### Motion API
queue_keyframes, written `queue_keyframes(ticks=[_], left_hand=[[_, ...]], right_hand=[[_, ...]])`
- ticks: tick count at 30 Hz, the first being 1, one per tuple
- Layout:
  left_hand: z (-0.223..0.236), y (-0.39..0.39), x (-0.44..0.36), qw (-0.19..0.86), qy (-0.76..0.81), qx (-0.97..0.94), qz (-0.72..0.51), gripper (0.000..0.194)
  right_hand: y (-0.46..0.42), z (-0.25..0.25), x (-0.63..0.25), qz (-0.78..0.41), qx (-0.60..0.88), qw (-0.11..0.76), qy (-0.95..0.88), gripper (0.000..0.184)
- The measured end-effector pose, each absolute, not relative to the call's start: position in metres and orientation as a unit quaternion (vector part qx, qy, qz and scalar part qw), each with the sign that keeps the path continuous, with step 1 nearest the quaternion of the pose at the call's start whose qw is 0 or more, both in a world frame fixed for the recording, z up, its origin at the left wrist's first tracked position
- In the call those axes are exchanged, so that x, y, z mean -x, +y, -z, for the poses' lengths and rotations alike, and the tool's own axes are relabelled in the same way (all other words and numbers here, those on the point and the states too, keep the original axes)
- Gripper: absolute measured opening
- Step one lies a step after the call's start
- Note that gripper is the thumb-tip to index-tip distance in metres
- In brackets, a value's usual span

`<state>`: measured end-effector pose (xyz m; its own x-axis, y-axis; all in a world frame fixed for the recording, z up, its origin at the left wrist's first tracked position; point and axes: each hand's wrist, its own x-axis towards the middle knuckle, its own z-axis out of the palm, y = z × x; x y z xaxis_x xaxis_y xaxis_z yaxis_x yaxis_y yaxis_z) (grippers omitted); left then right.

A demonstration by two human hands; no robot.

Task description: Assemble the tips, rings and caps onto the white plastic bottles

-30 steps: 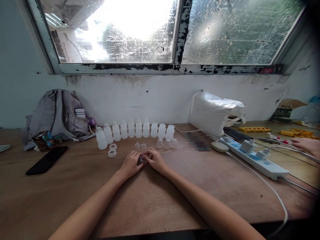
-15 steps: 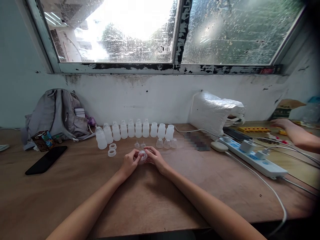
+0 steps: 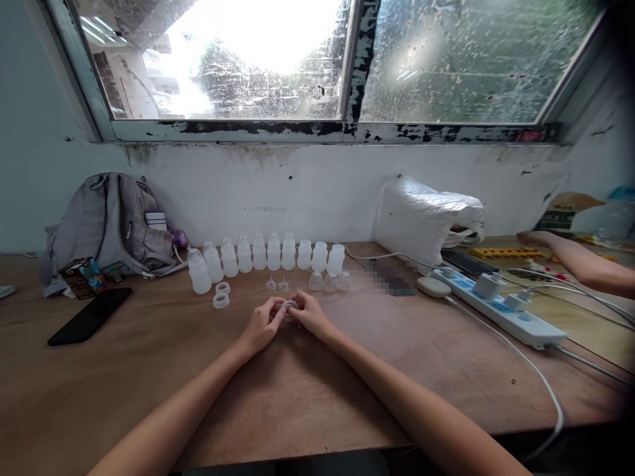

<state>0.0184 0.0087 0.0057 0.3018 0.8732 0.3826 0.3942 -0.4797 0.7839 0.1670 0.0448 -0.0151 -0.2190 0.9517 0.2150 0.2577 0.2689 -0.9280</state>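
Between my left hand point(image 3: 264, 322) and my right hand point(image 3: 310, 313), low over the table, is a translucent bottle collar ring point(image 3: 289, 305). Both sets of fingers are closed around its edge, covering much of it; I cannot tell whether a nipple sits inside. Just beyond my fingers stand two clear bottle nipples point(image 3: 276, 284). A pair of collar rings point(image 3: 221, 300) lies to the left. Capped baby bottles point(image 3: 244, 256) form a row behind, ending at the right in three open bottles point(image 3: 320, 256). In front of those are three clear domed caps point(image 3: 329, 281).
A black phone point(image 3: 90, 316), a small box point(image 3: 82, 276) and a grey backpack point(image 3: 112, 221) are at left. To the right are a white bag point(image 3: 421, 218), a round white device point(image 3: 433, 286) and a power strip point(image 3: 501, 311) with cables. Another person's arm point(image 3: 578, 261) reaches in at far right.
My hands have tipped the collar ring more edge-on, and my fingers cover more of it. The other person's hand at far right has moved a little left.
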Motion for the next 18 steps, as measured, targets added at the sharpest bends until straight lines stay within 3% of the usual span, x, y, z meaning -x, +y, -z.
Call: queue_keyframes(ticks=[18], left_hand=[[-0.001,0.006,-0.016,0.211,0.406,-0.805,-0.377,0.020]], right_hand=[[0.036,0.001,-0.167,-0.243,0.501,0.396,-0.730,0.008]])
